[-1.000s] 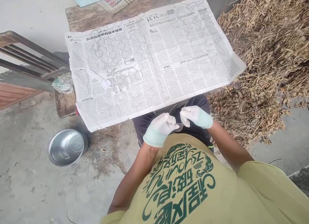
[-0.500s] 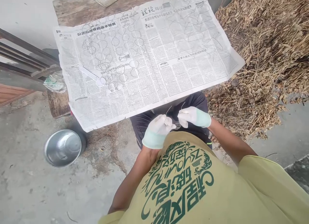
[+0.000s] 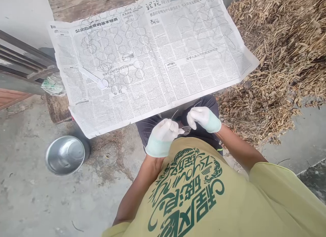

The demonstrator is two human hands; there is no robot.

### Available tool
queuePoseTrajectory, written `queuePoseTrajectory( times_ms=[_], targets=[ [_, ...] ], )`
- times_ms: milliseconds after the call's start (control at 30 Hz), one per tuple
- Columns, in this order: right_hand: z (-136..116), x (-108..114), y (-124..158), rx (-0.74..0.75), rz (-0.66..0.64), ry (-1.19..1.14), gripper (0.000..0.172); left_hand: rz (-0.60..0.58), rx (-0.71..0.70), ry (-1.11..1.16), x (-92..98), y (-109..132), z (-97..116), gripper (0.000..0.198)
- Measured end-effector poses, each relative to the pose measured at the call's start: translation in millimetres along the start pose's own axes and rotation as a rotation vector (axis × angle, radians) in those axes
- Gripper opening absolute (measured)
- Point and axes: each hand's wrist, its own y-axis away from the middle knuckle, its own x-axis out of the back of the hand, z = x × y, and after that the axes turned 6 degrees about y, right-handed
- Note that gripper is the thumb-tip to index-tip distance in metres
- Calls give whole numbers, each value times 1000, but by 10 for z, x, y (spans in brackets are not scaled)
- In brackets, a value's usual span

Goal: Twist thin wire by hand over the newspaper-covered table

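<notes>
Left hand and right hand pinch thin wire just off the near edge of the newspaper.
Both gloved grips look closed, fingers curled onto wire with hardly any gap; the wire is over the lap, on the wearer's side of the newspaper, strands sticking up from each fist and a short stretch between them. If either pinch slackened, the springy wire could slip or spring out of shape; uneven pull could kink it, and a free tip might snag a glove or the newspaper, disturbing the loops on it. Curled fingers hide the contact points, so I cannot tell whether this is one piece or two. Beyond the newspaper, the table is cut off.
</notes>
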Motion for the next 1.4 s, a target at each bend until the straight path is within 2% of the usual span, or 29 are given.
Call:
queuePoseTrajectory(
  times_ms=[200, 467, 733, 933, 1133, 1267, 1400],
  targets=[
    [36, -25, 20, 48, -29, -5, 53, 12, 11, 59, -11, 6, 15, 41],
    [-20, -36, 27, 40, 68, 43, 47, -9, 16, 45, -34, 56, 51, 43],
    [-17, -54, 44, 21, 63, 137, 49, -8, -29, 56, -44, 69, 80, 41],
    [-70, 0, 69, 106, -106, 205, 49, -23, -23, 47, -113, 75, 101, 45],
    [-137, 47, 46, 98, -333, 317, 46, -127, 27, -28, -163, 118, 131, 53],
    [-110, 46, 46, -8, -405, 198, 43, -151, 68, -17, -138, 133, 117, 51],
    [-25, 57, 52, -43, -371, -8, 46, -182, 81, -31, -77, 123, 94, 48]
  ],
)
